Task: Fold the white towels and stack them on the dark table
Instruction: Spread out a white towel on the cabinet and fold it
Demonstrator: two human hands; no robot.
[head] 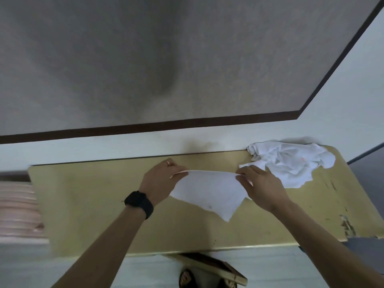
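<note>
A white towel (209,192) hangs stretched between my two hands just above the yellowish table (93,204). My left hand (162,179) pinches its upper left corner; a black watch sits on that wrist. My right hand (259,186) pinches the upper right corner. The towel's lower part droops to a point toward me and touches the tabletop. A crumpled pile of white towels (291,161) lies at the table's far right corner, just beyond my right hand.
The table stands against a pale wall (124,142) with a dark band above it. Pink striped fabric (18,213) lies off the table's left end. The table's right edge has chipped paint (349,227). A sandalled foot (187,279) shows below the near edge.
</note>
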